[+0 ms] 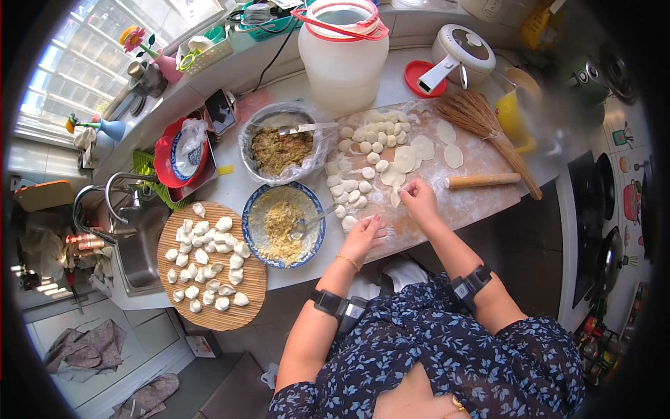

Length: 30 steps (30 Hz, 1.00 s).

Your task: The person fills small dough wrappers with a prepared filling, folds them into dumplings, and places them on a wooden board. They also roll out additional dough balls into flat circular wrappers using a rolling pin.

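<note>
My right hand [419, 200] pinches the edge of a thin dumpling wrapper [396, 195] over the floured wooden board [440, 213]. Fingers stretched and apart, my left hand [363, 237] rests at the board's near edge and holds nothing. Several small dough pieces [366, 186] are spread just beyond it, with rolled wrappers [404, 158] overlapping to their right. A rolling pin [481, 181] lies on the board to the right of my right hand. Left of my left hand stands a blue-rimmed bowl [319, 241] of yellowish filling with a spoon [298, 230] in it.
Folded dumplings cover a round slatted mat [241, 307] beside the sink [143, 260]. A lined bowl of darker filling [283, 150] sits behind the blue-rimmed bowl. A straw brush [481, 126], a large white bucket [342, 70] and a white lidded pot [460, 59] stand or lie farther back.
</note>
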Available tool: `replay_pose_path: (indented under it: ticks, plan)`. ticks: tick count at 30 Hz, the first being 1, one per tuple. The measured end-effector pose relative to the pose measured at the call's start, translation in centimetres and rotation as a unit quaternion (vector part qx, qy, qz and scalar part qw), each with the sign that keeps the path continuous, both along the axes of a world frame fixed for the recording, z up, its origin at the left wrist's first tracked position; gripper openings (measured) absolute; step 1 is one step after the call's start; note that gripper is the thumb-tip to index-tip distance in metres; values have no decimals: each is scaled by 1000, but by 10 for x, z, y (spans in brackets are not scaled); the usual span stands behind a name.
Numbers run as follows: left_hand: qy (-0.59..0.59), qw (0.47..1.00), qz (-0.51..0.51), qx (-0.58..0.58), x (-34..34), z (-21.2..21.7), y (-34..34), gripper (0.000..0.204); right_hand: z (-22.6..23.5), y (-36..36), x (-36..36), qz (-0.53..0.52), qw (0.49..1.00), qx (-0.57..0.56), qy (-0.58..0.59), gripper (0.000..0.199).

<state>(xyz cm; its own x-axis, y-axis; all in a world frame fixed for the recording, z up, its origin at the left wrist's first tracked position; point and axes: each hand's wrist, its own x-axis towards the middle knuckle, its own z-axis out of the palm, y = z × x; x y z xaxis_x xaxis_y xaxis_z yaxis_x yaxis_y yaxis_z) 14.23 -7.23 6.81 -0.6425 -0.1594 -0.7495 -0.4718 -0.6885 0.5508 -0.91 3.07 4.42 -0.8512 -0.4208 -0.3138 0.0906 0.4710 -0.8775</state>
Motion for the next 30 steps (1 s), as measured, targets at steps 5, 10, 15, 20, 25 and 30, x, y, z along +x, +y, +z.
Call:
replay_pose_path:
  ticks: [5,10,15,20,25,30]
  plan:
    - [139,929,301,166,-27,-5,10,35,42,2,24,46,963,-174,-198,11]
    - [183,901,377,115,19,12,-14,26,36,-22,36,79,918,-149,-360,25]
    - [240,874,401,137,112,34,-27,25,10,-88,72,228,899,-148,-344,53]
    - [306,806,466,199,204,31,-25,30,19,-133,110,312,941,-103,-85,27]
    - [287,779,527,181,243,14,-24,28,38,-138,132,353,926,-96,92,15]
    - [145,835,528,52,235,2,-36,29,37,-130,157,387,895,-170,147,13]
